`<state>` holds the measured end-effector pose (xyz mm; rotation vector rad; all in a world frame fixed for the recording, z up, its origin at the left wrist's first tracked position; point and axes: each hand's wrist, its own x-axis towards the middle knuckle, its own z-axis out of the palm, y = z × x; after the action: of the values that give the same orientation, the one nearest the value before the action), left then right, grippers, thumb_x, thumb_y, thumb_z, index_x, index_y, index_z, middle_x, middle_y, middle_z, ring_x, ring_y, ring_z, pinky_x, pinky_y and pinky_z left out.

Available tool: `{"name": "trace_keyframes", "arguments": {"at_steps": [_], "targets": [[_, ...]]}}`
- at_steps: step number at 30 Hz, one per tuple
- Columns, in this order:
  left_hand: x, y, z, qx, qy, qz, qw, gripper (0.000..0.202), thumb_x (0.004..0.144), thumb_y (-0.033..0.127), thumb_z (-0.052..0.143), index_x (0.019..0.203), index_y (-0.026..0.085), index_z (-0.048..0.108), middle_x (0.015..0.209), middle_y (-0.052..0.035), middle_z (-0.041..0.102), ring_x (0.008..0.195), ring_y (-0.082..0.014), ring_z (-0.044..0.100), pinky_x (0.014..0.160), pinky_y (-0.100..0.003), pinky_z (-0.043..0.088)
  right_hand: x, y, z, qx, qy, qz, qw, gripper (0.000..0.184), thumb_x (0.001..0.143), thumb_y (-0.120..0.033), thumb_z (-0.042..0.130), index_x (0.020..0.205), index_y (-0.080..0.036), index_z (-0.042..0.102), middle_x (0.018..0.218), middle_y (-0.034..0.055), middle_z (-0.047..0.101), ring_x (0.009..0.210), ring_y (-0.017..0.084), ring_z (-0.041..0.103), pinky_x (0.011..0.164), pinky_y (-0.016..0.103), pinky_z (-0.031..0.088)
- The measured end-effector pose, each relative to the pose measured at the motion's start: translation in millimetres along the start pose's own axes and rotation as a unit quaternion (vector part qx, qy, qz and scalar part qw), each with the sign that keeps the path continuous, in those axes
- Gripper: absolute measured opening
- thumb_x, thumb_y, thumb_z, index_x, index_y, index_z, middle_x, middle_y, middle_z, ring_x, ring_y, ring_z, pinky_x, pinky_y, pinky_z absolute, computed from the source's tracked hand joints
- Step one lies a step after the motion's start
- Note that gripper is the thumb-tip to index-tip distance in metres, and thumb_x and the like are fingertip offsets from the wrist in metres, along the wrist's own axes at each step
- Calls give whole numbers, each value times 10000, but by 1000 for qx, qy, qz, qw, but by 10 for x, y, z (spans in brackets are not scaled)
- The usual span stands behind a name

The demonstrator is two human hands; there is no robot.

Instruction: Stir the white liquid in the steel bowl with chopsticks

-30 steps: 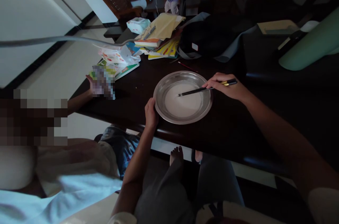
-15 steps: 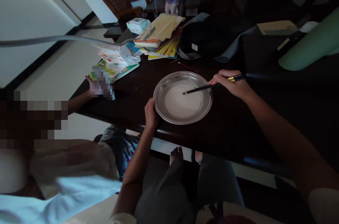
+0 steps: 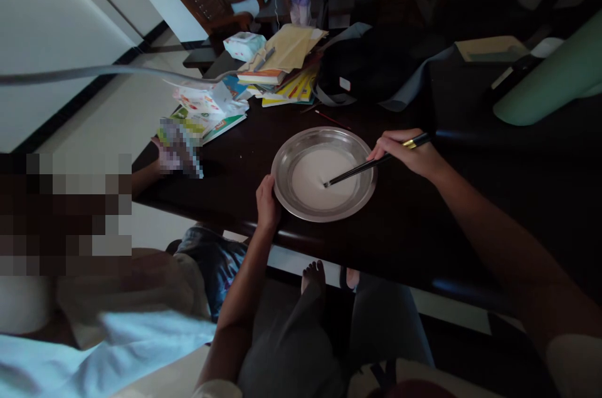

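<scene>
A round metal bowl point(image 3: 285, 196) with a wide rim stands on the dark table. In it lies a whitish liquid point(image 3: 313, 172). My left hand point(image 3: 268, 202) grips the bowl's left rim, fingers closed against the side. Black chopsticks point(image 3: 357, 169) with gold bands are held in my right hand point(image 3: 399, 148), over the right side of the bowl. Their tips dip into the liquid near the middle, slanting down to the left. The fingers of my right hand are wrapped round the upper part of the chopsticks.
Books and papers point(image 3: 286, 59), tissue packs point(image 3: 244, 46) and a black bag point(image 3: 371, 66) lie at the back of the dark table point(image 3: 226, 191). A green cylinder point(image 3: 540, 84) stands right. One person sits at my left, a hand on the table; another stands behind the table.
The chopstick tips have moved slightly down and toward me in the liquid, and my right hand has shifted a little. The bowl and left hand stay put. The person behind has moved closer.
</scene>
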<state>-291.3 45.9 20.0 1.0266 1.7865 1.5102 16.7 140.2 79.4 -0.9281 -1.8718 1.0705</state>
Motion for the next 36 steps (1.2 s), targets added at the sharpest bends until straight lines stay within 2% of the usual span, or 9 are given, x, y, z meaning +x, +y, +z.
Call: {"name": "trace_keyframes", "arguments": {"at_steps": [3,8,14,19,22,25,28,32,36], "targets": [[-4,-3,-4,4,-6,6,1000,333,925,179,542,596,206,500,654,3,513,754,-161,501,708,-227,447,-8,-12,19,-19,-20,-4,1000,308,923,-481,684,702,-282,768,849,33,813,870,245,767,841,422,589],[-13,-12,4,5,-4,8,1000,331,933,200,537,604,207,501,656,3,508,745,-158,496,699,-231,445,8,18,-32,-32,44,-12,998,363,941,-491,665,655,-284,747,781,37,797,831,254,761,847,440,581],[2,-31,3,19,-2,12,1000,334,936,212,528,603,207,499,660,1,514,768,-161,515,707,-231,441,2,17,31,-33,-17,-14,999,298,917,-479,683,706,-288,770,846,24,817,866,237,759,857,417,581],[-5,-18,11,22,-4,13,1000,341,942,212,518,601,208,504,680,-8,541,788,-168,525,725,-242,449,18,47,-34,-46,55,-11,997,332,946,-465,655,686,-285,757,807,32,802,846,240,750,875,439,575],[-15,3,5,26,-9,16,1000,333,936,198,526,603,207,510,689,-9,550,800,-170,529,742,-243,454,4,38,-30,-7,24,1,1000,403,957,-508,629,644,-276,731,768,32,794,808,233,755,847,423,587],[-25,29,-5,17,-12,10,1000,340,937,193,530,598,209,505,674,-8,537,783,-171,517,729,-242,454,-7,26,21,-10,-32,3,999,329,930,-500,663,701,-285,762,846,20,815,866,230,761,851,405,590],[-31,52,-11,7,-13,6,1000,336,928,187,545,595,208,507,672,-9,533,782,-170,516,723,-238,454,4,32,14,-50,-13,-6,999,252,915,-476,693,759,-302,788,896,17,818,917,238,751,881,420,580],[-32,62,-9,7,-12,4,1000,326,915,190,563,595,208,508,662,-7,522,776,-168,512,715,-231,453,12,20,-52,-36,49,3,998,377,939,-554,650,680,-301,755,801,32,798,865,258,756,875,449,582],[-32,67,2,3,-12,2,1000,342,921,195,552,585,212,490,647,-5,502,751,-165,495,700,-230,453,-5,-13,10,-7,-11,8,1000,397,916,-578,666,648,-297,745,798,34,805,835,257,760,846,442,587]]}}
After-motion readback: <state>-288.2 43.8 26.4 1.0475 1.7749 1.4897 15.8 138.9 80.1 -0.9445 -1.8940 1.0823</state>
